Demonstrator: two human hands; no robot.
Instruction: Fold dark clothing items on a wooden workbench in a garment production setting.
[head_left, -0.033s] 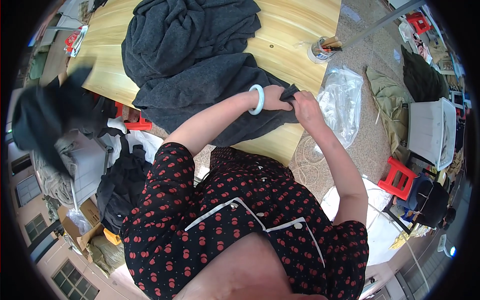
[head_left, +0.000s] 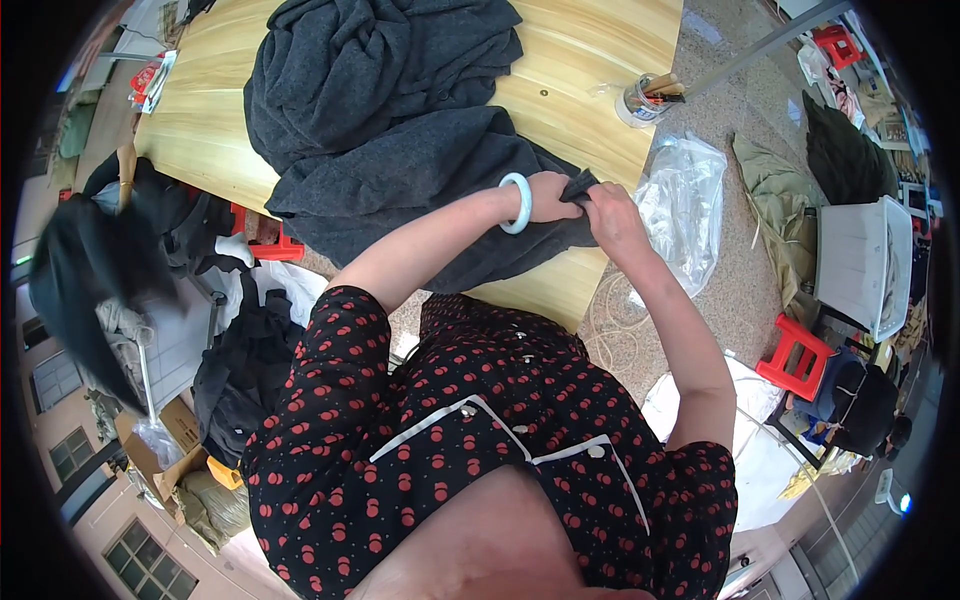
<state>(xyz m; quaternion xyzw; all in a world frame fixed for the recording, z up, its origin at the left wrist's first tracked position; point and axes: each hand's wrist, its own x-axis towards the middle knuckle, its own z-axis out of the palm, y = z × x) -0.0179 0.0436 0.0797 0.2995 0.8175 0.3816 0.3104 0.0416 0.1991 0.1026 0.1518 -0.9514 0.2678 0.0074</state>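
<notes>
Pinching dark grey cloth (head_left: 400, 180): left hand (head_left: 550, 197), right hand (head_left: 616, 222); wood-grain table (head_left: 580, 60) beneath, speckled floor (head_left: 728, 112), red stool (head_left: 817, 364).

The bare left forearm (head_left: 425, 240) slants up and rightward across the front of the torso, its wrist (head_left: 508, 203) nearly straight (a smooth, pale blue, ring-shaped bangle (head_left: 527, 203) circles it). The bare left hand (head_left: 550, 197) points right, back upward, fingers (head_left: 571, 211) curled into a pinch. From an elbow (head_left: 715, 385) bent out to the side, the bare right forearm (head_left: 672, 305) leans up and left; the bare right hand (head_left: 615, 222) pinches too, its fingertips (head_left: 597, 194) just beside the left's.
</notes>
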